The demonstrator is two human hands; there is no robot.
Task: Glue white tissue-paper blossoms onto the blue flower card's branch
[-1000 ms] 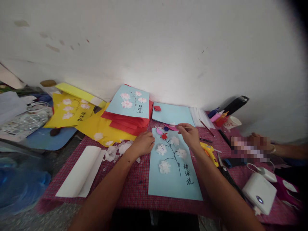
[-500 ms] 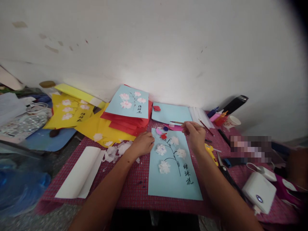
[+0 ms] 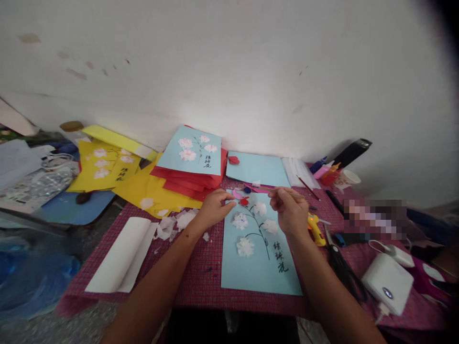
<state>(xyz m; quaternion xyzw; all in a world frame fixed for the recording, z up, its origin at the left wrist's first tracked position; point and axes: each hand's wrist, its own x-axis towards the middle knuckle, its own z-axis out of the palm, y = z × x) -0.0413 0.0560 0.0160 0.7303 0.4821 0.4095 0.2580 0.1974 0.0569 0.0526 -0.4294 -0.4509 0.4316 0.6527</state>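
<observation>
My right hand (image 3: 291,211) pinches a thin paintbrush (image 3: 263,190), its tip pointing left over the top of a light-blue sheet (image 3: 258,277). The sheet bears a dark painted branch, several white crumpled-paper blossoms (image 3: 245,247) and black handwritten characters. Small pink (image 3: 236,193), dark-blue (image 3: 247,189) and red (image 3: 244,201) patches, perhaps paint, lie by its upper left corner. Beside them rests my left hand (image 3: 215,209), thumb and forefinger apart, holding nothing I can see. Whether the brush tip touches a patch is too small to tell.
White paper scraps (image 3: 167,228) and a folded white sheet (image 3: 118,255) lie left. Red paper (image 3: 182,181) is stacked behind under a blue flower picture (image 3: 193,150). Rightward are scissors (image 3: 339,263), a yellow glue gun (image 3: 315,230), paint bottles (image 3: 328,174) and a white power bank (image 3: 387,283).
The brush has dropped lower toward the coloured patches, its handle now tilting down to the right. My left hand has shifted slightly up and right, its thumb and forefinger spreading apart.
</observation>
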